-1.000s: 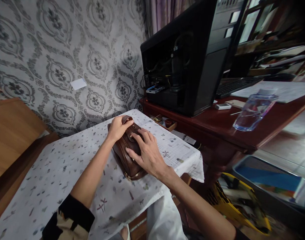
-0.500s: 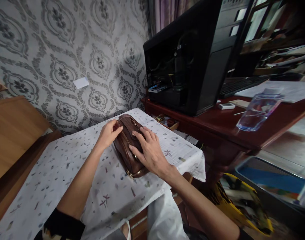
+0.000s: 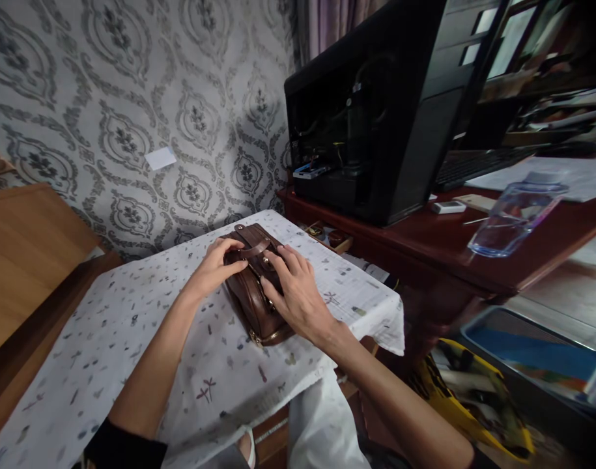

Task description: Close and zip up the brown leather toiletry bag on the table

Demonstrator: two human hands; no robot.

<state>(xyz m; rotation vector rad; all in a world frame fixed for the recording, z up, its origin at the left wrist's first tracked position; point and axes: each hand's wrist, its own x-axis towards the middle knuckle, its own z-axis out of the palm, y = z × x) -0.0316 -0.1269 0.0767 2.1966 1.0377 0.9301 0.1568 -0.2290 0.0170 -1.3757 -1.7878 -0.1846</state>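
Note:
A small brown leather bag lies on a table covered with a white patterned cloth. My left hand rests on the bag's left side, fingers curled over its upper edge near the strap. My right hand lies on top of the bag's right side, fingers spread and pressing down near the clasp. Both hands touch the bag, and it stays flat on the cloth.
A dark red wooden desk stands to the right with an open black computer case, a keyboard and a clear plastic bottle. Patterned wallpaper is behind. A wooden surface lies left. Clutter fills the floor at right.
My left hand slid from the top end of the bag down to its left side. The right hand stayed on the bag, its fingers moving slightly up toward the clasp.

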